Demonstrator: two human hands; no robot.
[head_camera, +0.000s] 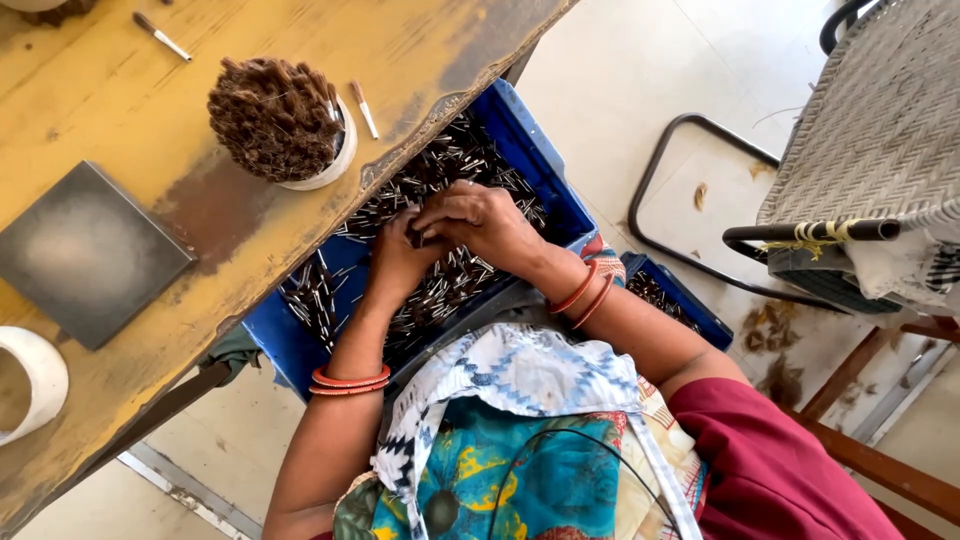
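- The left hand (398, 258) and the right hand (478, 220) meet over the middle of a blue crate (540, 165), and their fingertips touch each other.
- Both hands are curled and pinch a small bunch of thin metal pieces (440, 285) between them (what exactly each finger grips I cannot tell, because the fingers hide it).
- The crate is full of these pieces, short, silver and dark, lying in all directions; it rests on the person's lap, partly under the edge of the table.
- Each wrist carries orange bangles (348, 381).
- A second blue crate (680, 300) with the same pieces stands just beside the right forearm, lower down.
- On the yellow wooden table (120, 110) stands a white cup (322, 170) packed with brown brush tips, near the crate.
- Two single small brushes (362, 108) lie on the table close to the cup.
- A grey square tile (85, 250) lies further left, and another white cup (35, 380) is at the frame's edge.
- A woven chair (870, 130) stands at the right, well apart.
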